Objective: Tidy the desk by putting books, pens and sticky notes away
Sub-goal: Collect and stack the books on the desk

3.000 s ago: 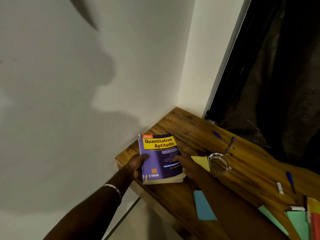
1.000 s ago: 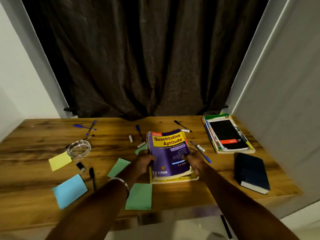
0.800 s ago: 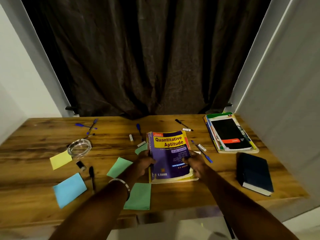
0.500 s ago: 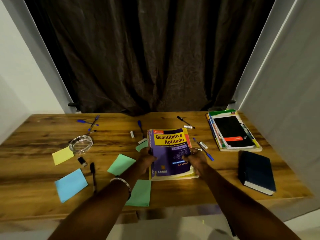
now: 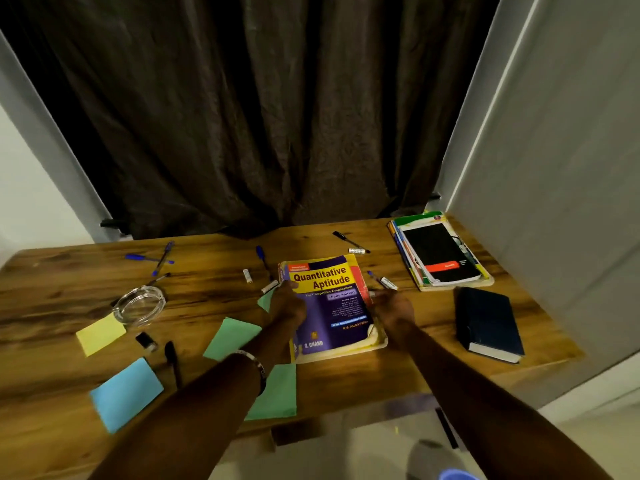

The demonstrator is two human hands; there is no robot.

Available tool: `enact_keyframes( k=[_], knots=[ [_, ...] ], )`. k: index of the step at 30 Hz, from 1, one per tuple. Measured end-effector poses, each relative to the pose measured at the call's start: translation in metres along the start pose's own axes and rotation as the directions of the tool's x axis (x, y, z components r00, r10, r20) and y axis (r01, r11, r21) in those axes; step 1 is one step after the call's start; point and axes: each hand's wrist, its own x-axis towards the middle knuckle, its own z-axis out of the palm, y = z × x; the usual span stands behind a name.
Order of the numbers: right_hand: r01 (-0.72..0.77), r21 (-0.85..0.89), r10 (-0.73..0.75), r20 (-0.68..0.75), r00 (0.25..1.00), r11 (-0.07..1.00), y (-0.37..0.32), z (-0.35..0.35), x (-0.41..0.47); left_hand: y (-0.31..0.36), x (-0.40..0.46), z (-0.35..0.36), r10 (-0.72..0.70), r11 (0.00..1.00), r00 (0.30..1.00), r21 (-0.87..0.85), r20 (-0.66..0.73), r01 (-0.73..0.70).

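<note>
The purple "Quantitative Aptitude" book (image 5: 332,306) lies flat on a yellow book (image 5: 379,341) at the middle of the wooden desk (image 5: 52,296). My left hand (image 5: 287,308) grips its left edge, thumb on the cover. My right hand (image 5: 393,308) holds its right edge. A stack of books (image 5: 440,251) sits at the back right, with a dark blue book (image 5: 488,320) in front of it. Sticky notes lie around: yellow (image 5: 100,334), blue (image 5: 126,393), green (image 5: 232,337) and green (image 5: 277,393). Blue pens (image 5: 149,258) and a black pen (image 5: 348,240) lie near the back.
A glass ashtray (image 5: 140,304) stands at the left, a black pen (image 5: 171,358) near the front of it. Another blue pen (image 5: 381,280) lies just beyond my right hand. A dark curtain hangs behind the desk and a wall closes the right side.
I carried the purple book from the desk's left corner to the middle and laid it on the yellow book. Both hands have slid up along its sides.
</note>
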Motion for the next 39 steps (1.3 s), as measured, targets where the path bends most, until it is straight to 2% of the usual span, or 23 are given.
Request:
enact_keyframes(
  k=[2,5,8,11,13,17,21,24,27,31,39],
  knots=[
    [-0.028,0.001,0.028,-0.040,0.999,1.000,0.003,-0.012,-0.003,0.016,-0.005,0.004,0.031,0.999,0.999,0.010,0.032,-0.031],
    [-0.017,-0.091,0.006,-0.119,0.993,0.996,0.012,-0.029,-0.002,0.039,-0.006,0.024,0.078,0.997,0.988,-0.024,0.137,-0.075],
    [0.001,-0.061,-0.010,-0.146,0.989,0.998,0.023,-0.051,-0.006,0.063,-0.016,0.047,0.104,0.994,0.968,-0.048,0.230,-0.096],
    [-0.086,-0.155,0.049,-0.229,0.972,0.984,0.037,-0.079,-0.010,0.081,-0.032,0.076,0.141,0.985,0.931,-0.145,0.337,-0.097],
    [-0.145,-0.095,0.115,-0.266,0.957,0.985,0.052,-0.094,-0.007,0.093,-0.042,0.093,0.142,0.982,0.901,-0.173,0.411,-0.076],
    [-0.201,-0.185,0.141,-0.291,0.946,0.962,0.078,-0.126,-0.006,0.111,-0.054,0.131,0.179,0.984,0.840,-0.087,0.512,-0.157],
    [-0.228,-0.230,0.144,-0.332,0.932,0.946,0.108,-0.165,0.001,0.127,-0.063,0.175,0.088,0.996,0.816,-0.078,0.571,-0.053],
    [-0.260,-0.149,0.196,-0.346,0.918,0.954,0.131,-0.191,0.007,0.140,-0.073,0.207,0.036,0.995,0.799,-0.097,0.600,0.028],
    [-0.303,-0.006,0.289,-0.274,0.917,0.953,0.151,-0.209,0.021,0.157,-0.086,0.230,-0.047,0.994,0.770,-0.044,0.636,0.097],
    [-0.389,0.175,0.406,-0.075,0.911,0.905,0.171,-0.216,0.036,0.168,-0.101,0.257,-0.147,0.968,0.700,-0.044,0.699,0.248],
    [-0.417,0.398,0.427,0.067,0.902,0.818,0.175,-0.217,0.052,0.172,-0.106,0.279,-0.247,0.921,0.683,-0.053,0.687,0.387]
  ],
)
